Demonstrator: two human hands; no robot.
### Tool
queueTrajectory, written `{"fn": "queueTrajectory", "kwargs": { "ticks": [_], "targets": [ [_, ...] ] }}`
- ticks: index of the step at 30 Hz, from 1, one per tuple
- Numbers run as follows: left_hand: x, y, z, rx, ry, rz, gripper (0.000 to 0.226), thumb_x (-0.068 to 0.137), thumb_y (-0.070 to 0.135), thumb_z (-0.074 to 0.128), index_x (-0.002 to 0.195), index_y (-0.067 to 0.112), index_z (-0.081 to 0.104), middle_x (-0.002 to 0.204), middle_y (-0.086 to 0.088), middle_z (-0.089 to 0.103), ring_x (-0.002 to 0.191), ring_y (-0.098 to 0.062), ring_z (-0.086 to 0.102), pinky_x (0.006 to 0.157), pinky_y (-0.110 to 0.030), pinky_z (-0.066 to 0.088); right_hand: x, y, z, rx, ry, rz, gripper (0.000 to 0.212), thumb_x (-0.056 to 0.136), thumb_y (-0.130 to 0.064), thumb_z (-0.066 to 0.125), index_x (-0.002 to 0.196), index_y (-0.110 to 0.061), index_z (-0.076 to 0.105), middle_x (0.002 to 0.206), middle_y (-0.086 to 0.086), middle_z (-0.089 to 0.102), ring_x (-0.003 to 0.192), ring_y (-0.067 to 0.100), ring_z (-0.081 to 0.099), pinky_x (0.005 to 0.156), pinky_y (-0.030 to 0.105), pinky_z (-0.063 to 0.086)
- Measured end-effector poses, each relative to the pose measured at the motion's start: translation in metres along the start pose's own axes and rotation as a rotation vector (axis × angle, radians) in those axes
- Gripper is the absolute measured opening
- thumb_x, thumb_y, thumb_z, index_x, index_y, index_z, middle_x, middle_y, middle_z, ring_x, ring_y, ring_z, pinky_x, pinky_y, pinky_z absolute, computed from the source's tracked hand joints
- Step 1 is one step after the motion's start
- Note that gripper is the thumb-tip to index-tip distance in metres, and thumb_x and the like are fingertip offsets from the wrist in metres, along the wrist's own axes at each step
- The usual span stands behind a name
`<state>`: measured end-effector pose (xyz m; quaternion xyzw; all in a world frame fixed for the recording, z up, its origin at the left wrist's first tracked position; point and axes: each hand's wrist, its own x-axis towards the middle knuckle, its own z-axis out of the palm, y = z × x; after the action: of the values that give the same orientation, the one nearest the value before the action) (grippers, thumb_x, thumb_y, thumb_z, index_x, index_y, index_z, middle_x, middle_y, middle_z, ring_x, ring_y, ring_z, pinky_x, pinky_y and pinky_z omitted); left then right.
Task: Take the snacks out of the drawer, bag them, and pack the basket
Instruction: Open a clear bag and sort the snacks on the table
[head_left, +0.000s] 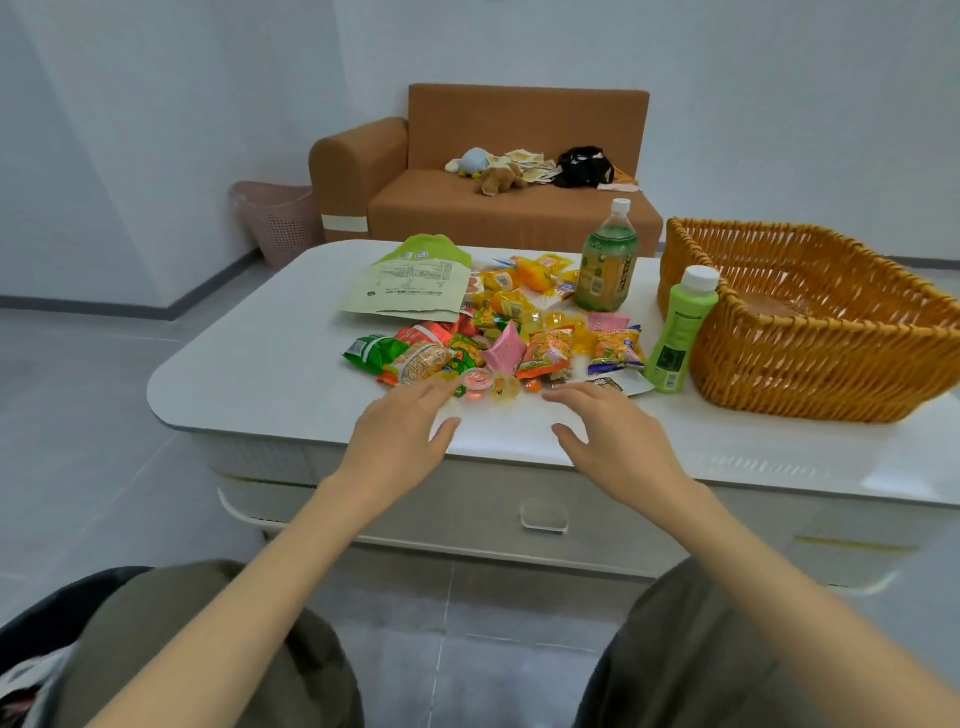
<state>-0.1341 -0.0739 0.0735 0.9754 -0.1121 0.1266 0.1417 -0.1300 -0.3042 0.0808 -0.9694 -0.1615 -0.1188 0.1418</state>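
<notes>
On the white table (249, 374) lies a mixed pile of snacks (519, 338): many small packets in orange, yellow, green and pink, loose and partly one over another. At the near edge of the pile stand two little jelly cups, one red (477, 382) and one yellow (505, 387). Behind the pile a paper bag (410, 288), beige with a green top part, lies flat on the table and touches the snacks with its right edge.

Both hands are over the near part of the table, palms down, fingers straight and a little spread, holding nothing. The left hand (400, 431) reaches with its fingertips to just beside the red cup (whether it touches the cup I cannot tell). The right hand (618, 436) has its fingertips near a white packet at the pile's front right corner.

To the right stands the wicker basket (810, 364), orange-brown, and nothing shows inside it. A light green bottle (678, 332) with a white cap leans against its near left corner, and a taller drink bottle (607, 260) stands behind the snacks. Under the table top the drawer (545, 514) is closed.

Further back is a brown sofa (498, 208) with plush toys (498, 179) on it, and a pink bin (280, 218) beside it.
</notes>
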Motion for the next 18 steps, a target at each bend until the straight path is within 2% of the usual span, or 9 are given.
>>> {"fn": "queueTrajectory", "kwargs": {
  "ticks": [7,11,15,18],
  "targets": [
    [0.004,-0.024,0.05,0.042,-0.093,0.052,0.05,0.1,0.037,0.042,0.148,0.027,0.034,0.15,0.003,0.04,0.136,-0.017,0.037,0.106,-0.032,0.033,0.006,0.013,0.041,-0.064,-0.077,-0.022,0.042,0.098,-0.032,0.047,0.14,-0.032,0.044,0.143,-0.014,0.045,0.13,0.015,0.041,0.09,0.034,0.045],
    [0.015,-0.03,0.077,0.096,-0.15,0.122,0.046,0.1,0.04,0.04,0.145,0.031,0.037,0.15,0.001,0.039,0.136,-0.02,0.037,0.108,-0.036,0.034,0.006,0.025,0.071,-0.142,-0.161,-0.063,0.044,0.095,-0.027,0.051,0.139,-0.028,0.047,0.14,-0.01,0.049,0.122,0.021,0.047,0.09,0.036,0.046],
    [0.027,-0.022,0.09,0.17,-0.131,0.168,0.04,0.102,0.038,0.037,0.141,0.033,0.042,0.144,-0.001,0.041,0.124,-0.024,0.044,0.089,-0.034,0.042,-0.004,0.04,0.094,-0.139,-0.044,-0.187,0.044,0.082,-0.019,0.071,0.125,-0.016,0.061,0.125,0.001,0.062,0.105,0.029,0.059,0.078,0.041,0.054],
    [0.03,-0.021,0.094,0.175,-0.079,0.172,0.036,0.1,0.036,0.044,0.134,0.031,0.052,0.134,-0.002,0.049,0.115,-0.025,0.049,0.071,-0.032,0.04,-0.011,0.045,0.098,-0.119,0.079,-0.296,0.028,0.085,-0.023,0.067,0.112,-0.015,0.067,0.111,0.0,0.066,0.095,0.024,0.06,0.07,0.036,0.052]
  ]
}}
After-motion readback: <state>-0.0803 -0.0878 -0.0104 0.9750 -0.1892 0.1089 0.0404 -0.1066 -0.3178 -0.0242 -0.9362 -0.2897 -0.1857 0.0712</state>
